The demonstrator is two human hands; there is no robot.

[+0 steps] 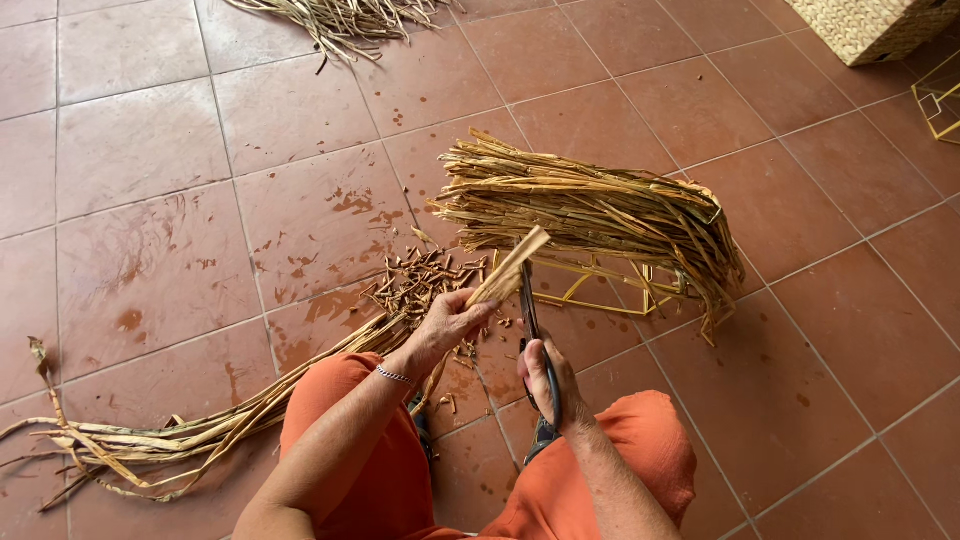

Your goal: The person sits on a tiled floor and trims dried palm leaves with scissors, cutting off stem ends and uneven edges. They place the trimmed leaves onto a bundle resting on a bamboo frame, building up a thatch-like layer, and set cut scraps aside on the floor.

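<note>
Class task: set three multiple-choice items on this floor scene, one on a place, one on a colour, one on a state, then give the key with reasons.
1. Where does the pile of cut bits lie?
A on the lap
B on the tiles by the left hand
C in the woven basket

2. What colour are the trousers?
A orange
B blue
C white

3. The scissors in the right hand are:
A lying on the floor
B hung up
C held, blades at the reed strip

Key: B, bits scattered on tiles; A, both knees orange; C, hand grips the handles.

A flat, pale dried reed strip (512, 265) is pointing up and to the right, its tip lying across the open blades of dark-handled scissors (533, 330), which are standing nearly upright above the floor
</note>
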